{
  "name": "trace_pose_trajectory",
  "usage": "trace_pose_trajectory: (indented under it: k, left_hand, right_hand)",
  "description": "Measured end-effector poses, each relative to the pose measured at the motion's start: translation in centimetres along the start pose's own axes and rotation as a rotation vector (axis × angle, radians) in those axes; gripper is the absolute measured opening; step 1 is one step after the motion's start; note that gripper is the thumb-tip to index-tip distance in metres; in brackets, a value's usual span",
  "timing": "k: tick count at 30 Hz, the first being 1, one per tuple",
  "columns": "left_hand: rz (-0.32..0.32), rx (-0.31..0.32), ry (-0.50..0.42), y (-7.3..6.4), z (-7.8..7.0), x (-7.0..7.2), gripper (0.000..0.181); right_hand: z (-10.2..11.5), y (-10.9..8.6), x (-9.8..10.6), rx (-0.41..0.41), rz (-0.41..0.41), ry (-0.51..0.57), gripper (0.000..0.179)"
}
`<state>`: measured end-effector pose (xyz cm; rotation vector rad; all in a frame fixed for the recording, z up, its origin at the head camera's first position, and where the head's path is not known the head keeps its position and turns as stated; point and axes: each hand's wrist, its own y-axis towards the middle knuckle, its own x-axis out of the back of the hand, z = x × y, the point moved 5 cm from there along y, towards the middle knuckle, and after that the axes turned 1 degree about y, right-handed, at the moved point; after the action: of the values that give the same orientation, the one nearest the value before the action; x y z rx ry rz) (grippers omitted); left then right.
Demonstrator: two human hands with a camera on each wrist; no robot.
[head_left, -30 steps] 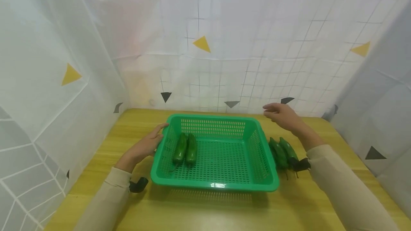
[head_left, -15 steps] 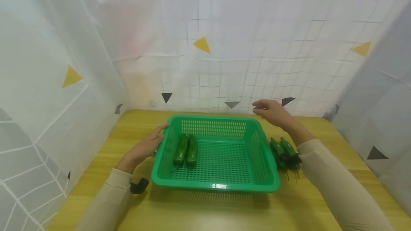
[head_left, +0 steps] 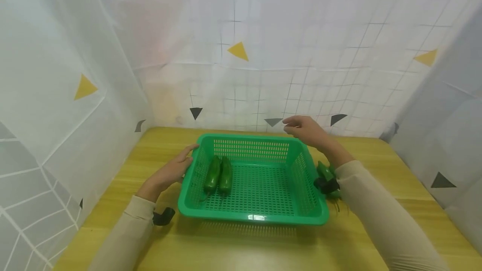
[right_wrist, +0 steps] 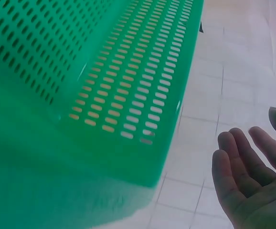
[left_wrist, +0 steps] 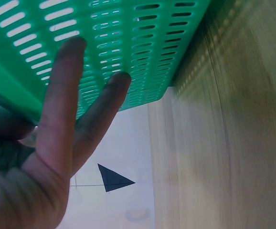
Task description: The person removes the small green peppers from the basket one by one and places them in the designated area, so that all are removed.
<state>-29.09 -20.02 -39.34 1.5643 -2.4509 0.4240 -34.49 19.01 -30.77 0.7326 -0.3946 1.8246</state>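
Note:
A green plastic basket [head_left: 260,220] with slotted walls stands on the table, and two long green peppers [head_left: 212,175] lie side by side at its left end. My left hand [head_left: 171,172] rests against the basket's left side; in the left wrist view its fairly straight fingers [left_wrist: 60,112] lie along the slotted outer wall. Above the far right corner, my right hand [head_left: 306,131] hovers with nothing in it. The right wrist view shows its loosely bent fingers [right_wrist: 228,176] apart from the rim. More green peppers [head_left: 324,170] lie right of the basket, partly hidden by the right forearm.
The wooden table [head_left: 124,170] ends at a white sheet [head_left: 271,32] printed with lines and triangles, which also closes in both sides. A black wrist device [head_left: 326,184] on the right arm overlaps the basket's right rim in the head view.
My right hand has moved left, from beyond the basket's right end to over its far right corner, and its forearm now covers more of the peppers there. The left hand has stayed put.

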Motion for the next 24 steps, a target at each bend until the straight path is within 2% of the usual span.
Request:
trace_pose_trajectory:
  k: [11, 18, 24]
  left_hand:
    - [-0.005, 0.011, -0.017, 0.1, 0.1, -0.2, 0.05]
    - [-0.007, 0.01, -0.018, 0.0, 0.0, -0.2, 0.05]
    - [-0.003, 0.009, -0.022, 0.0, 0.0, -0.3, 0.05]
  right_hand:
    - [0.6, 1.0, -2.9, 0.053, 0.052, 0.04, 0.04]
    - [1.3, 1.7, -4.7, 0.066, 0.094, 0.077, 0.042]
    - [1.5, 2.0, -6.2, 0.051, 0.129, 0.062, 0.043]
